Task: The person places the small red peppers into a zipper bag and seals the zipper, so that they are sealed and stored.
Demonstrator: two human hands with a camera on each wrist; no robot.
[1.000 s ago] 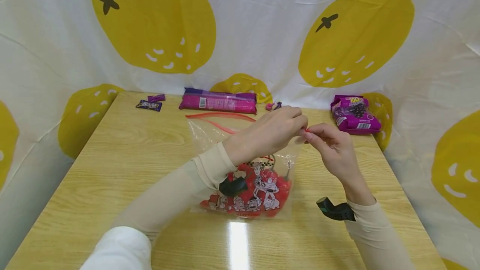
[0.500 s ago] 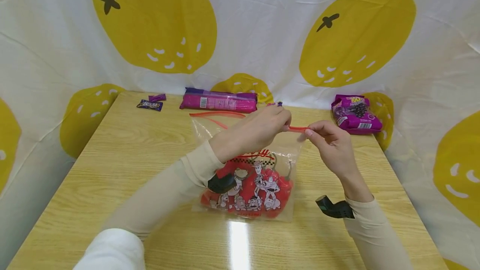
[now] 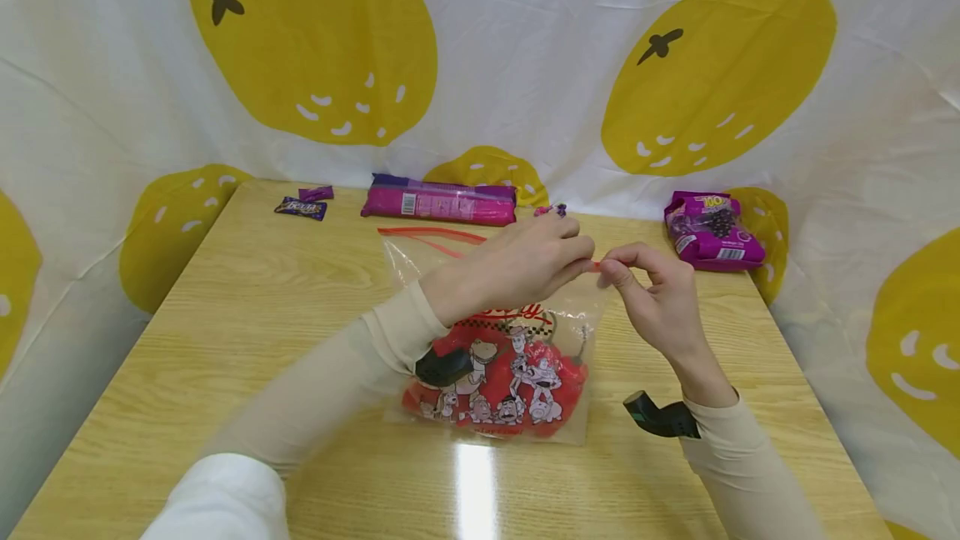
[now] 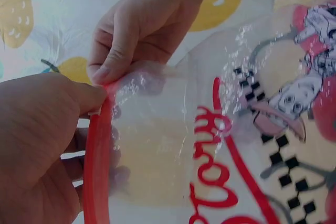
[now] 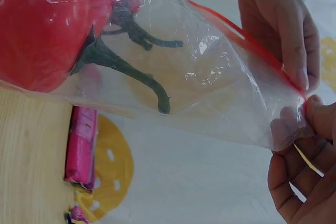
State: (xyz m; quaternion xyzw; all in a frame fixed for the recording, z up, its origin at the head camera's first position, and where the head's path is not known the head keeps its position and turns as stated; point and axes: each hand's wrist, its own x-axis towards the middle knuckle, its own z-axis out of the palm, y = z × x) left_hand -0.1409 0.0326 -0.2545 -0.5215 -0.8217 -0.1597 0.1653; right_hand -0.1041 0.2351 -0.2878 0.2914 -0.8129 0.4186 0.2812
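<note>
A clear zip bag (image 3: 517,373) printed with cartoon figures lies in the middle of the table in the head view. Red peppers (image 5: 47,30) with green stems show through it in the right wrist view. At the bag's top right, my left hand (image 3: 517,261) pinches the red zip strip (image 4: 100,150) between thumb and fingers. My right hand (image 3: 660,298) pinches the strip's right-hand corner, close beside the left fingertips. On the left, the strip's two red edges stand apart. The left forearm and wrist cover part of the bag.
Along the back edge lie a long pink-purple packet (image 3: 442,202), a purple bag with a dark fruit picture (image 3: 712,232), and small purple wrapped sweets (image 3: 302,207). Another small wrapped piece (image 3: 551,210) lies behind my left hand. A lemon-patterned cloth (image 3: 517,40) hangs behind the table.
My left hand first slid left along the strip, away from the right hand, then came back rightward to it. My right hand has shifted slightly left, still pinching the corner.
</note>
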